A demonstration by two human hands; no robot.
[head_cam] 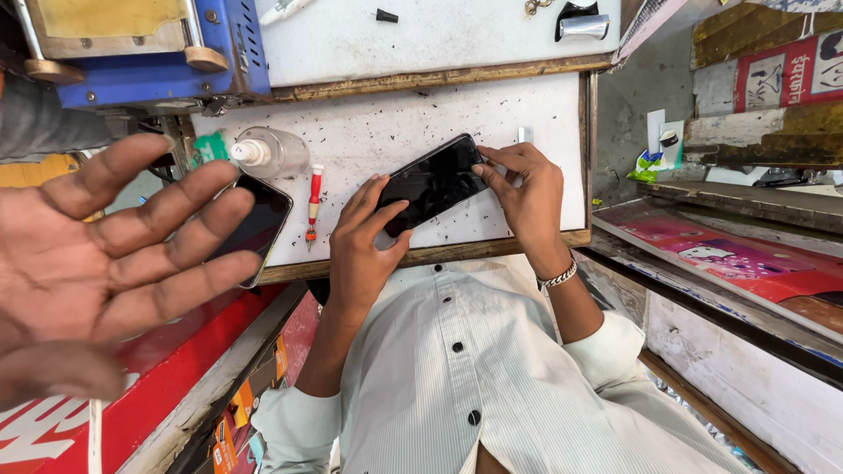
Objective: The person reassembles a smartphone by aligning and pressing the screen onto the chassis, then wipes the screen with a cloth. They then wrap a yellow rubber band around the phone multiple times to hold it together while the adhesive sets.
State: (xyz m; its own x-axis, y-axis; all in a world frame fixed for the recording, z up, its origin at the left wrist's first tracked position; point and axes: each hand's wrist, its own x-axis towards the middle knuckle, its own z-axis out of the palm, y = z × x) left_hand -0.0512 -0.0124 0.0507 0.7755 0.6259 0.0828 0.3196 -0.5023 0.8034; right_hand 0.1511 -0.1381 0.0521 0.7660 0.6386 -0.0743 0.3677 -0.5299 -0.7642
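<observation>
A black smartphone [430, 183] with a dark screen lies tilted over the white worktop [395, 123]. My left hand [362, 241] grips its near-left end, fingers on the glass and thumb at the edge. My right hand [525, 189], with a metal bracelet on the wrist, pinches the phone's far-right corner with its fingertips. Both hands hold the phone at once.
Another person's open palm [105, 254] fills the left side, close to the camera. A second dark phone [256, 226], a red screwdriver [313, 202] and a clear squeeze bottle [274, 151] lie left of my hands. A blue machine [149, 48] stands at the back left.
</observation>
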